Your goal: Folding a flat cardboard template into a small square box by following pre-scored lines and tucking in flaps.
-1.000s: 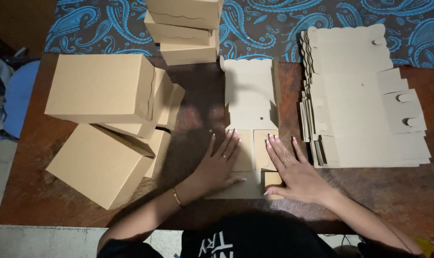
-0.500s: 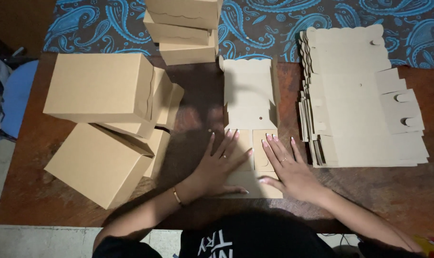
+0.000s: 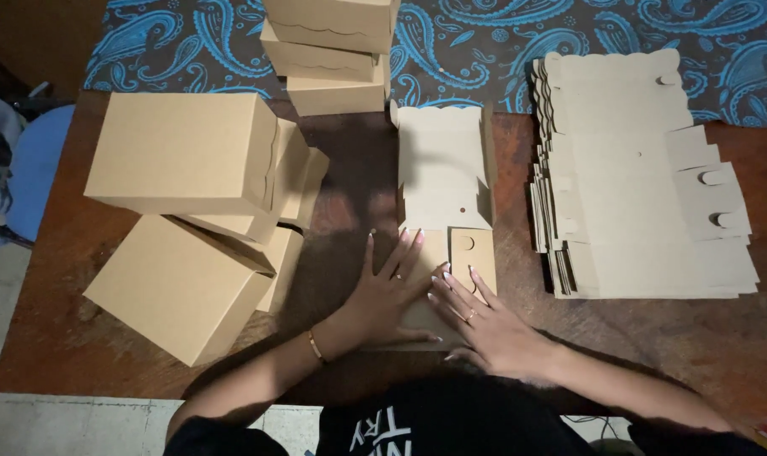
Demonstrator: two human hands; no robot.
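Observation:
A flat brown cardboard box blank [image 3: 444, 165] lies on the dark wooden table [image 3: 349, 194] in front of me, its side flaps partly raised. My left hand [image 3: 387, 291] rests flat with spread fingers on the blank's near left panel. My right hand [image 3: 480, 317] lies flat just beside it, fingertips on the small folded near flap [image 3: 476, 249] with a round hole. Both hands press down on the cardboard and grip nothing.
A stack of flat box blanks [image 3: 645, 181] lies to the right. Several assembled brown boxes [image 3: 185, 156] are piled to the left, more [image 3: 333, 51] stacked at the far edge. A blue paisley cloth [image 3: 501, 46] covers the far side. A blue chair [image 3: 33, 165] stands left of the table.
Both hands slid slightly away from me along the near panels of the blank, and the small near flap now lies folded flat under the right fingertips.

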